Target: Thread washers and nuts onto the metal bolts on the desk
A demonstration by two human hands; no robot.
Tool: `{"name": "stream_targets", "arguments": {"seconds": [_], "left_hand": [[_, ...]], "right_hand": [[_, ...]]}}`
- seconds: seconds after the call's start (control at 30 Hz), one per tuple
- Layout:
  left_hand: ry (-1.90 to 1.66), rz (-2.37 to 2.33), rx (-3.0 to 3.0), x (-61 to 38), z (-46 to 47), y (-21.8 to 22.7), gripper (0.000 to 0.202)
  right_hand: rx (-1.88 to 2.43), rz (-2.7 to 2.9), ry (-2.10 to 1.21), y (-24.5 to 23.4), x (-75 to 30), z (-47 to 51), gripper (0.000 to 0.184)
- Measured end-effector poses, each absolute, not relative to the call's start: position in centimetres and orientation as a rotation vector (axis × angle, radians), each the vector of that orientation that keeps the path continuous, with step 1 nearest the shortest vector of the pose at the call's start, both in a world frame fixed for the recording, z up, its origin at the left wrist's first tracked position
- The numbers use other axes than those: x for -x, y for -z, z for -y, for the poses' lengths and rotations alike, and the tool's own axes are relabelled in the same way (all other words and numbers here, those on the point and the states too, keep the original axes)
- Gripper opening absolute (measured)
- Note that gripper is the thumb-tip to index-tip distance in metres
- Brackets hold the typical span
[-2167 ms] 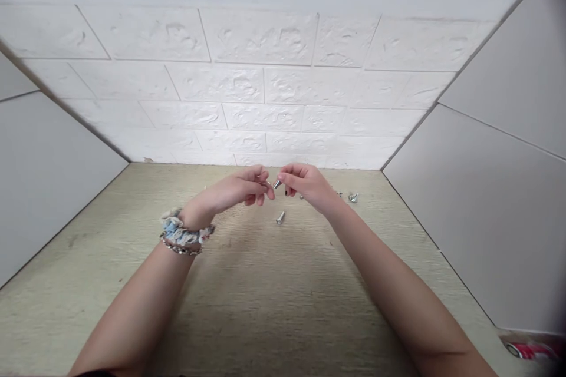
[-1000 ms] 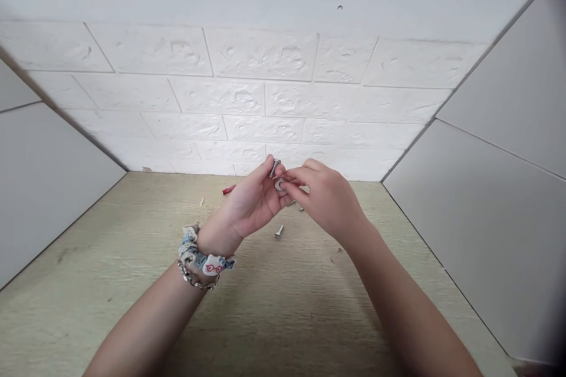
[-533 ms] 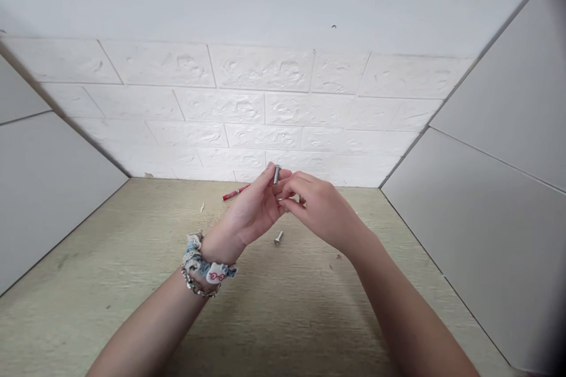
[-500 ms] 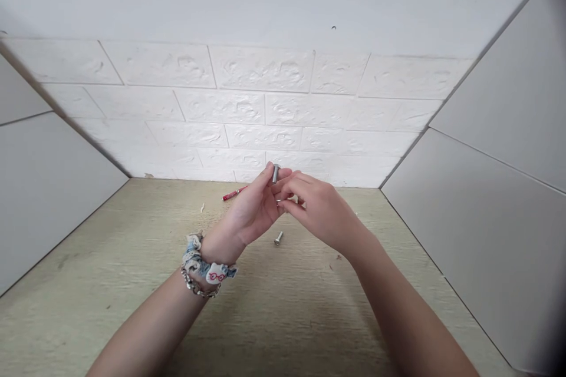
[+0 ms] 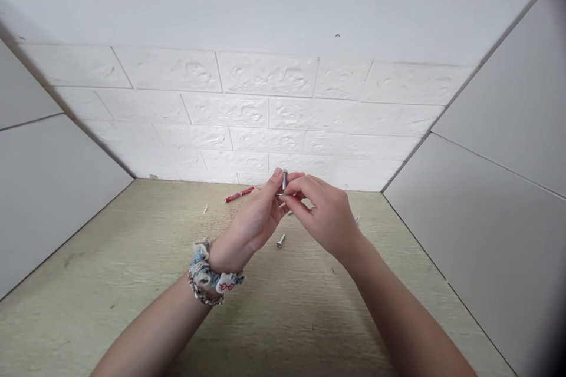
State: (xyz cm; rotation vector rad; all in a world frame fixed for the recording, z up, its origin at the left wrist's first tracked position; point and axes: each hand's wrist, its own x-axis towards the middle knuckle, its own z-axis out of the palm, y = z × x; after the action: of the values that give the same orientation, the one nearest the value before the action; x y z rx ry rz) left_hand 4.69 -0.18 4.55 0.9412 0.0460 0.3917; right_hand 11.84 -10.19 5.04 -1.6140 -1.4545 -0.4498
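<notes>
My left hand (image 5: pixel 254 215) is closed around a silver bolt (image 5: pixel 285 179), held upright with its head at the top between thumb and fingers. My right hand (image 5: pixel 326 209) pinches a thin, shiny metal piece (image 5: pixel 280 194), seen edge-on and looking like a washer, right at the bolt's lower end. Whether the two touch is hard to make out. On the table below the hands lies a second bolt (image 5: pixel 281 241). A cloth scrunchie (image 5: pixel 204 262) and a chain bracelet circle my left wrist.
A red pen-like stick (image 5: pixel 239 194) lies behind my left hand, with a small pale scrap (image 5: pixel 206 209) to its left. Part of a shiny piece (image 5: pixel 357 220) shows beside my right wrist. A white brick-pattern wall (image 5: pixel 247 138) and side panels enclose the table (image 5: pixel 145 259).
My right hand has brought the thin metal piece up to the lower end of the bolt. The bolt in my left hand stands more upright. The view has shifted slightly.
</notes>
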Motion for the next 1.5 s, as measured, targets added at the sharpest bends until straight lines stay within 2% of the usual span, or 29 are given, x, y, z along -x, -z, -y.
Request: {"name": "stream_targets", "arguments": {"seconds": [0.13, 0.33, 0.77, 0.97, 1.07, 1.2, 1.5], "left_hand": [[-0.402, -0.067, -0.938, -4.5, 0.4, -4.7, 0.026], [-0.424, -0.076, -0.984, -4.5, 0.6, -4.4, 0.023], [-0.393, -0.047, -1.326, -3.7, -0.2, -5.2, 0.032], [-0.6, -0.079, -1.377, -3.6, -0.6, -4.8, 0.038], [-0.573, 0.061, -1.471, -3.5, -1.2, -5.1, 0.037], [-0.482, 0.101, -1.615, -3.2, -1.8, -5.8, 0.057], [-0.549, -0.061, -1.643, -3.1, -1.1, -6.1, 0.047]], "right_hand": [[1.606, 1.48, 0.5, -5.0, -12.1, 10.2, 0.01], [1.554, 1.585, 0.6, -5.4, -12.1, 10.7, 0.018], [1.45, 1.566, 0.668, -5.7, -12.1, 11.1, 0.018], [1.422, 1.496, 0.696, -5.4, -12.3, 10.8, 0.018], [1.436, 1.464, 0.642, -5.6, -12.3, 10.9, 0.017], [1.469, 1.388, 0.47, -6.2, -12.3, 11.4, 0.015], [1.447, 1.29, 0.031, -6.5, -12.6, 11.9, 0.018]]}}
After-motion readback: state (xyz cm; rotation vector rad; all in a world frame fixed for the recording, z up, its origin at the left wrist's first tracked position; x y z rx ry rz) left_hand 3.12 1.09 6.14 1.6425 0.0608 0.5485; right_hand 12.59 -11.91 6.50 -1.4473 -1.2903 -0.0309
